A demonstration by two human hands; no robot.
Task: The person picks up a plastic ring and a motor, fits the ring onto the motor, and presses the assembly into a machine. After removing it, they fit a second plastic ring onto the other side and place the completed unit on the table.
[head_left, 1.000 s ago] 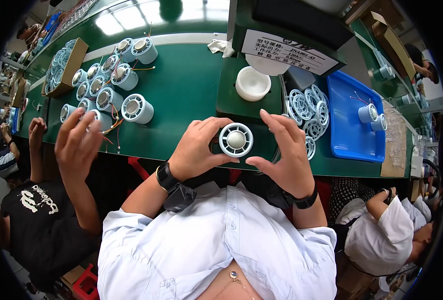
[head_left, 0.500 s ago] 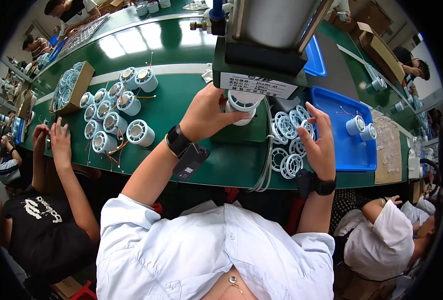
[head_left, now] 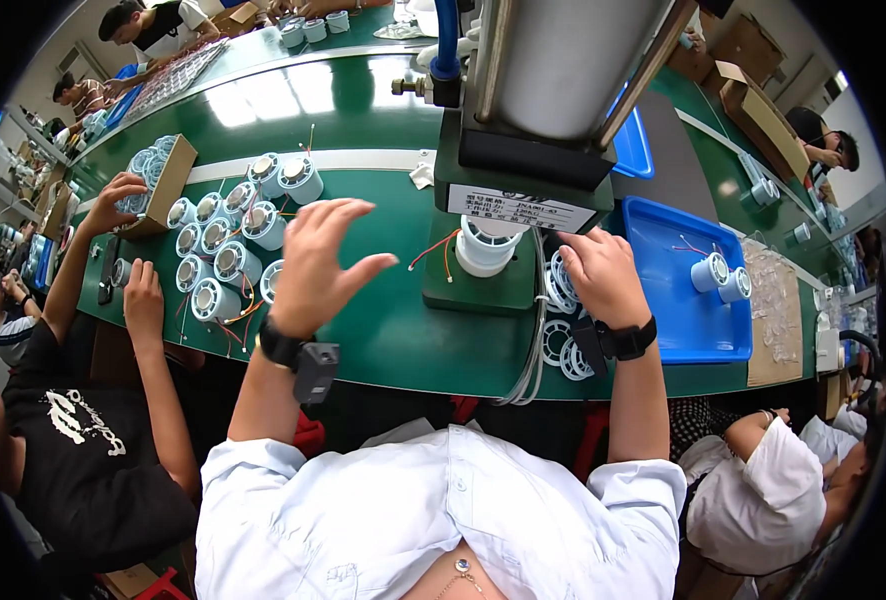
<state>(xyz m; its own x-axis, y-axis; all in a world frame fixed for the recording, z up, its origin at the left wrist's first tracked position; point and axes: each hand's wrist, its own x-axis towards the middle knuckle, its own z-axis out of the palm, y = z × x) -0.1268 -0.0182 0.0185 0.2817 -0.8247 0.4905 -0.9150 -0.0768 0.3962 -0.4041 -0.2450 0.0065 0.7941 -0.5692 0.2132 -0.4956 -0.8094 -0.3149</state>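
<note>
Fingers of the left hand (head_left: 313, 270), head view: spread apart, thumb well out to the side, holding nothing; hand is above the green bench (head_left: 393, 345), between the housing group (head_left: 213, 298) and the press (head_left: 533, 155). Right hand (head_left: 608, 280): fingers bent forward just beside the press, over the slotted rings (head_left: 560, 292); tips partly hidden, can't tell whether they're closed on or touching anything. Neither hand is on the housing (head_left: 490, 240): it's under the press head, upright on a round white fixture (head_left: 481, 264), red and orange wires (head_left: 433, 250) trailing left. Materials: housings are smooth pale-blue plastic cylinders, visible tops mostly a spoked rim around a grey disc; rings look like the same plastic, flat, in a loose overlapping heap. Press is green-painted, with a smooth metal cylinder (head_left: 553, 75) and blue hose (head_left: 447, 40). Blue tray (head_left: 688, 325) on the right, glossy, holds two housings with wires. Cardboard box (head_left: 175, 180) at left holds more rings. Markings: white label (head_left: 518, 207) on the press front, several dark printed lines; co-worker's black shirt (head_left: 93, 490) has white lettering.
</note>
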